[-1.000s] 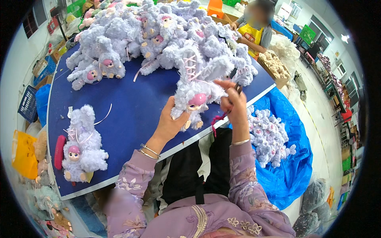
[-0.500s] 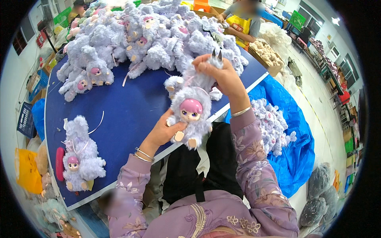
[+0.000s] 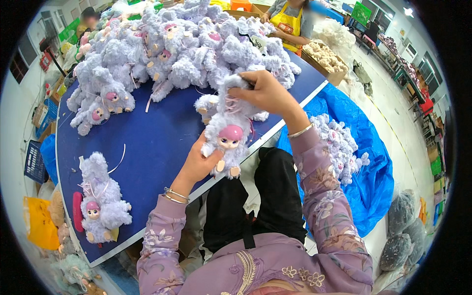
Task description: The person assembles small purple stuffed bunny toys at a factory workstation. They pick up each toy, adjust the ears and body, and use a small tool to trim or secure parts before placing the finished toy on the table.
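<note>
A pale lilac plush doll (image 3: 227, 160) with a pink fringe and beige feet is held upright over the table's near edge. My left hand (image 3: 197, 161) grips its lower body, thumb across the front. My right hand (image 3: 265, 94) pinches the fluffy upper part, where pink ribbon (image 3: 235, 104) shows. Whether a pointed tool is still in that hand is hidden. Another piece of lilac plush (image 3: 206, 105) lies just behind the doll. A similar doll (image 3: 98, 196) lies at the table's left, beside a red-pink oblong object (image 3: 77, 211).
A large heap of lilac plush dolls (image 3: 196, 54) covers the far part of the blue table (image 3: 147, 142). On my right, more dolls (image 3: 339, 150) lie on a blue plastic sheet (image 3: 368, 196). Across the table a person in a yellow apron (image 3: 287, 23) stands near a box of beige pieces (image 3: 324, 56).
The dark pointed tips that stuck up from my right hand no longer show. My right hand has turned and lowered slightly, and pink ribbon now shows beside its fingers.
</note>
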### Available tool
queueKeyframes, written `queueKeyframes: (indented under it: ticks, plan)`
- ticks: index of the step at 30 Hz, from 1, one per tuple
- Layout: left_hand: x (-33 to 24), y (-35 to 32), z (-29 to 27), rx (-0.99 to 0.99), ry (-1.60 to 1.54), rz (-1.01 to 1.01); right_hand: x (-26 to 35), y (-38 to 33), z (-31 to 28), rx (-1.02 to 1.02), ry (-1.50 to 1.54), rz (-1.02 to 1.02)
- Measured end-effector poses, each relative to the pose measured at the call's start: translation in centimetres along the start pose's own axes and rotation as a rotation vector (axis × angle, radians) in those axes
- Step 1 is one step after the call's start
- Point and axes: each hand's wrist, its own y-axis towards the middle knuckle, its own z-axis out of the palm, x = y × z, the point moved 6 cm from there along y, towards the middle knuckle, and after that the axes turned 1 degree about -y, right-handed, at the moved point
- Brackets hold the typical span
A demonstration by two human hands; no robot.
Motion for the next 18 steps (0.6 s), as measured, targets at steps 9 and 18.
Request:
queueKeyframes:
  ticks: [9, 18]
  plan:
    - [2.2, -2.8, 1.1, 0.287, -0.490, -0.492, 5.0, -1.3, 3.6, -0.013, -0.505, -0.648]
    - [1.4, -2.7, -0.2, 0.269, -0.627, -0.366, 4.7, 0.0, 1.3, -0.369, -0.093, -0.534]
